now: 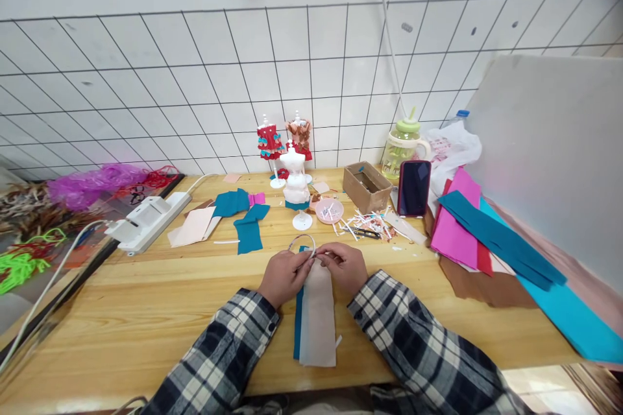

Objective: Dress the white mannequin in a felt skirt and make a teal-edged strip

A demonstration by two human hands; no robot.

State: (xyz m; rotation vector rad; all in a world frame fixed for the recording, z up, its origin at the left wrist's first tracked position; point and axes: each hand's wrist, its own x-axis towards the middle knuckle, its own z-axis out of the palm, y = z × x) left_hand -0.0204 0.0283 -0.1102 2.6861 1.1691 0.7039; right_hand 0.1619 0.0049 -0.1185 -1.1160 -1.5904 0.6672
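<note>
At the front of the table my left hand (286, 277) is closed in a pinch at the lower edge of a thin white ring (294, 238), which looks like a narrow tape roll. My right hand (344, 265) pinches the top end of a long pale pink cloth strip (318, 324). The fingertips of both hands nearly meet there, and the exact grip is partly hidden. Under the pale strip lies a teal cloth strip (297, 331), showing along its left side. Just beyond my hands stands a small white dress form (294, 175) with pale and teal cloth round its lower part.
Two dressed mini forms (269, 141) stand behind. Teal cloth pieces (249, 233) and a power strip (154, 224) lie left. To the right are a pink dish (329, 210), paper scraps (377, 224), a cardboard box (368, 187), a phone (414, 188), a bottle (400, 154) and stacked cloth (455, 220).
</note>
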